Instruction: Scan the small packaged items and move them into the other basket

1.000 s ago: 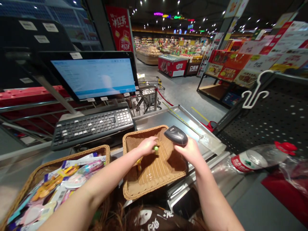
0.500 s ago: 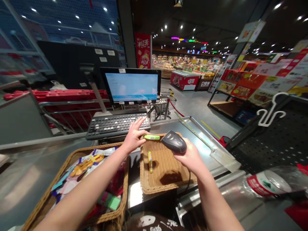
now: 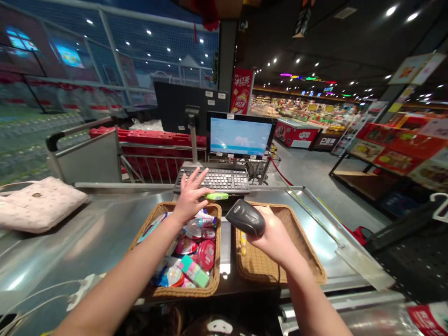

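Gripping the black plastic barcode scanner (image 3: 245,218) in my right hand (image 3: 275,242), I spread my left hand (image 3: 191,198) open beside a light, slim green plastic tube (image 3: 217,196), easily pinched mid-length.

The dark grey plastic barcode scanner (image 3: 245,217) has a smooth charcoal shell, and the small oblong lime-green item (image 3: 217,196) glows against the black keyboard (image 3: 213,179) with its pale grey keys. The tan woven wicker basket on the left (image 3: 185,292) and the matching tan woven wicker basket on the right (image 3: 304,252) share a tight honey-brown weave, the left one packed with pink, red and silver packets and a teal-and-pink striped box (image 3: 193,271). A pale pink handbag (image 3: 38,204) carries a small speckled print.
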A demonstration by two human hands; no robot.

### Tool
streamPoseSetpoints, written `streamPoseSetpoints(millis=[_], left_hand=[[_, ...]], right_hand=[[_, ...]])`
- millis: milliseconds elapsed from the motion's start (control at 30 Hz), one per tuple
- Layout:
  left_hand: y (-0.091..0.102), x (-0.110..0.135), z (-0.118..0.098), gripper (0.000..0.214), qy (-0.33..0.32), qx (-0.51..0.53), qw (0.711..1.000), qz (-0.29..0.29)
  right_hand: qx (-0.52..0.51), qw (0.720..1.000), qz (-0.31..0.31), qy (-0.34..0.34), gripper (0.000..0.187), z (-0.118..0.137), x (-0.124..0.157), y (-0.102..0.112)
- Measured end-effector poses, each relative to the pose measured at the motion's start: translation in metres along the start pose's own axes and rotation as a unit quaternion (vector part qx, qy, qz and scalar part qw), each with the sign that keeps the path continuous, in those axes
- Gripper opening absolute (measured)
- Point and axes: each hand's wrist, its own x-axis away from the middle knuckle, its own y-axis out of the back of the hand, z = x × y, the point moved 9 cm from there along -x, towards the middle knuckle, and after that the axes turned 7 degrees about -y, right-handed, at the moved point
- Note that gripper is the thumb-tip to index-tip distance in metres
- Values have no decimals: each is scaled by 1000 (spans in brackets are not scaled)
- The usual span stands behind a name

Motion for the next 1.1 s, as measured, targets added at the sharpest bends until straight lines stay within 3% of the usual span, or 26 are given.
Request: streamPoseSetpoints(millis=[167,367,867,1100], left_hand=[[14,16,24,21,37,17,999,-10],[23,25,33,18,36,15,999,-10],[26,40,40,22,43,19,999,-1],[27,70,66,16,82,4,997,10]], right_hand=[[5,1000,10,7,27,19,-2,-14],[18,1000,15,12,20,31,-3,-23],[43,999,16,-7,13,34,3,-30],[29,999,30,-17,19,33,4,-39]])
